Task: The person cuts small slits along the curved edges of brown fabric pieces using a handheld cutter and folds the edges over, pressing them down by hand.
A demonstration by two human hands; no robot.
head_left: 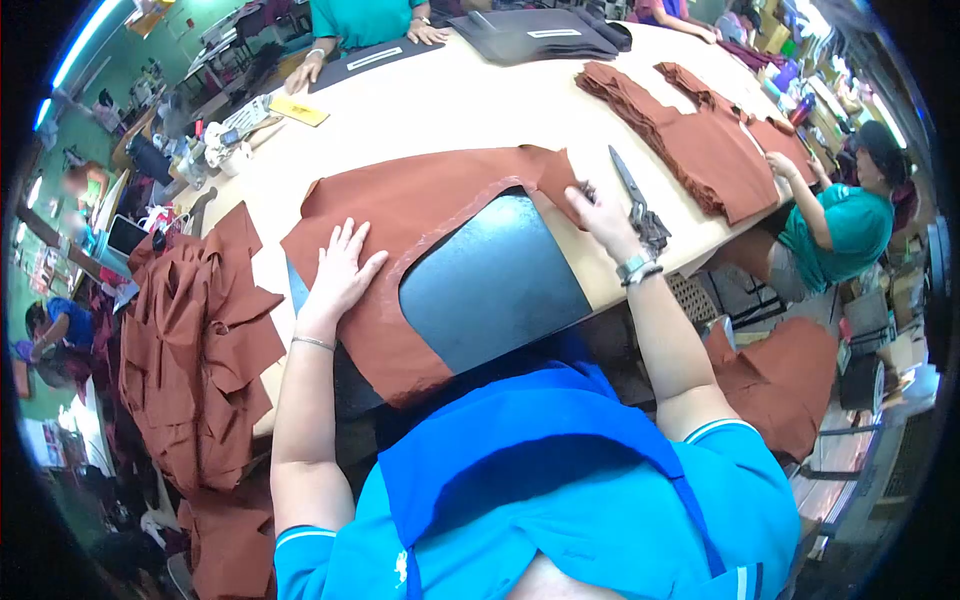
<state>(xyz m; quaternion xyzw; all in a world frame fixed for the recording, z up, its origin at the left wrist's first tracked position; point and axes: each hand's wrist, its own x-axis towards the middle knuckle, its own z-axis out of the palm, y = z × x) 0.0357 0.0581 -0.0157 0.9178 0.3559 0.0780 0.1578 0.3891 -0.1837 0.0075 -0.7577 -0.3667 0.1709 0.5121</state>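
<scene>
My left hand (345, 268) lies flat with fingers spread on a rust-brown cut fabric piece (400, 205). A long curved edge runs through this piece, with a paler band along it. Under the fabric, a dark flat board (500, 285) shows inside the curve. At the fabric's upper right end, my right hand (605, 222) has its fingers bent and closed. A small dark thing shows at its fingertips, too small to name. Just right of that hand lies a pair of large dark-handled scissors (640, 200), blades pointing away from me.
Rumpled brown fabric (190, 340) hangs over the table's left side. Stacked brown cut pieces (690, 140) lie at the right, near a seated co-worker (840, 215). Across the table, another person's hands rest by dark panels (540, 35). A yellow card (298, 110) lies at left.
</scene>
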